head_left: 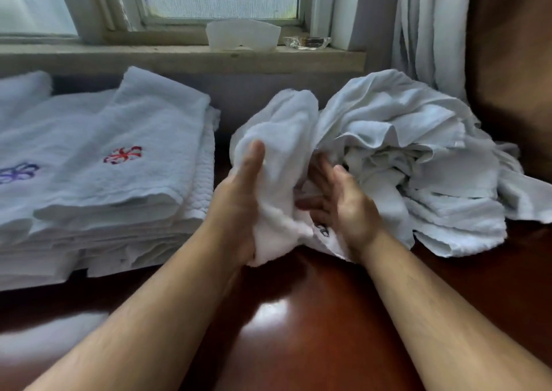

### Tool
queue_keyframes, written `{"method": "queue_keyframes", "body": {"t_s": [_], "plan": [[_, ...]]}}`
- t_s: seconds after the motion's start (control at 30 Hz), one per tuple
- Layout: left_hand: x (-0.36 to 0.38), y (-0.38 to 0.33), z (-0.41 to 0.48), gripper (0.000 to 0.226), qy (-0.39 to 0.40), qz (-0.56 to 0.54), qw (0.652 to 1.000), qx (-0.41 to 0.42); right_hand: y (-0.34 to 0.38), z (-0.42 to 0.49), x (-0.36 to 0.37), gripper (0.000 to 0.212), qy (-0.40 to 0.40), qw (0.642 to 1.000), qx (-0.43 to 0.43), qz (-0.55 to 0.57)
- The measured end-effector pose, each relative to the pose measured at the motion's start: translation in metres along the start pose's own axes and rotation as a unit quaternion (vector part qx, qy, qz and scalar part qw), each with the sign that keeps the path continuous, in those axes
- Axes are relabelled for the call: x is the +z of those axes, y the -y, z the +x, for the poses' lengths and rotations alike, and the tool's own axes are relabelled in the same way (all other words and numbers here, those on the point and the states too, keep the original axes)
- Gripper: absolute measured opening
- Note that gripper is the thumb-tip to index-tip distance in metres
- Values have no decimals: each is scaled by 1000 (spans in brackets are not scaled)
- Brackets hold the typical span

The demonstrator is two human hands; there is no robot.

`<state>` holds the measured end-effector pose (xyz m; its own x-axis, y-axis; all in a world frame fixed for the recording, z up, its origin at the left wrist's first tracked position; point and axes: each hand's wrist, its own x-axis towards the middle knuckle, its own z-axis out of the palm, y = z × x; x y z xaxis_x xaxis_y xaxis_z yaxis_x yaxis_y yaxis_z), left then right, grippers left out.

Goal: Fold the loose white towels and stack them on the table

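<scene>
Head view: at frame centre the left hand (pixel 239 199) grips a bunched white towel (pixel 277 139), thumb on top, while the right hand (pixel 340 205) lies spread-fingered against it. The towel touches the loose pile (pixel 403 157) at right, so lifting may drag others off the glossy dark tabletop (pixel 313 316). A folded stack (pixel 104 181) sits at left, with a windowsill (pixel 149 55) and curtain (pixel 427 32) behind.

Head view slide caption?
Left hand grips a crumpled white towel, right hand touching it, between folded white towel stack and loose towel pile.

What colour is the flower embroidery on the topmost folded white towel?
Red flower embroidery, best in head view.
</scene>
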<state>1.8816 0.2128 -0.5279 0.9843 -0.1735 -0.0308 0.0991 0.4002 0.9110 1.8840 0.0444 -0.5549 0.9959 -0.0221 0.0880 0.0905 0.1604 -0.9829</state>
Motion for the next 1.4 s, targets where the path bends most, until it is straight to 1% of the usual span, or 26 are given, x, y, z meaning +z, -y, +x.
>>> {"method": "queue_keyframes", "body": {"t_s": [0.03, 0.07, 0.13, 0.2, 0.27, 0.3, 0.33, 0.4, 0.43, 0.47, 0.5, 0.6, 0.63, 0.7, 0.77, 0.8, 0.87, 0.9, 0.93, 1.0, 1.07, 1.13, 1.17, 1.27, 1.33, 1.4], "plan": [[-8, -5, -8, 81, 55, 36, 997, -27, 1, 0, 0, 51, -4, 1000, -2, 9], [-16, -11, -18, 72, 109, 78, 990, -43, 2, -1, 1, 52, -7, 1000, -3, 21], [-27, -19, -43, 46, 182, 180, 966, -23, 6, -2, 1, 59, -19, 999, 7, 40], [-28, -20, -67, 22, 185, 324, 926, 63, 13, -8, 0, 77, -22, 998, 43, 44], [-23, -12, -80, 14, 186, 415, 881, 128, 19, -14, -3, 95, 26, 993, 82, 74], [-20, -7, -82, 13, 193, 451, 858, 150, 21, -19, -2, 96, 54, 990, 91, 93], [-17, -2, -82, 12, 203, 489, 831, 167, 23, -25, -1, 87, 76, 989, 87, 94], [-13, 6, -81, 24, 224, 553, 777, 201, 26, -33, 5, 46, 77, 996, 42, 33], [-12, 9, -80, 26, 229, 566, 763, 211, 28, -35, 8, 33, 56, 998, 17, 3], [-13, 10, -78, 21, 227, 570, 758, 223, 30, -36, 8, 31, 39, 999, -1, -3], [-14, 13, -77, 16, 224, 565, 759, 234, 32, -37, 7, 36, 29, 999, -11, 24], [-23, 13, -79, 16, 195, 530, 796, 218, 46, -44, 9, 61, 21, 976, -16, 217], [-27, 12, -77, 17, 179, 530, 801, 211, 50, -44, 8, 59, 10, 958, -26, 284], [-33, 12, -72, 34, 137, 564, 783, 223, 56, -44, 1, 39, 3, 931, -65, 360], [-34, 15, -71, 79, 99, 599, 763, 224, 62, -47, -2, 26, -4, 935, -81, 346], [-33, 17, -71, 101, 85, 599, 765, 221, 63, -48, 1, 25, -10, 942, -80, 326], [-32, 18, -71, 130, 76, 578, 776, 243, 61, -52, 1, 43, -25, 963, -55, 263], [-32, 18, -71, 138, 77, 562, 783, 256, 60, -54, 4, 56, -35, 973, -47, 225], [-33, 17, -71, 143, 84, 543, 794, 258, 60, -57, 5, 61, -29, 978, -40, 201], [-35, 13, -71, 140, 113, 488, 831, 240, 59, -62, 4, 63, -20, 984, -30, 173], [-39, 11, -72, 110, 138, 396, 880, 224, 59, -62, 1, 48, -21, 989, -40, 138], [-42, 11, -71, 77, 130, 306, 916, 223, 58, -60, -2, 36, 30, 992, -53, 114], [-42, 11, -70, 74, 120, 273, 929, 220, 58, -60, -3, 28, 49, 993, -48, 98], [-44, 12, -68, 89, 98, 228, 944, 220, 55, -57, -7, 22, 47, 996, -18, 78], [-47, 15, -68, 96, 83, 259, 939, 209, 54, -55, -6, 31, 38, 995, -7, 89], [-50, 17, -65, 90, 59, 322, 922, 204, 53, -53, -8, 42, 18, 995, 6, 102]]}}
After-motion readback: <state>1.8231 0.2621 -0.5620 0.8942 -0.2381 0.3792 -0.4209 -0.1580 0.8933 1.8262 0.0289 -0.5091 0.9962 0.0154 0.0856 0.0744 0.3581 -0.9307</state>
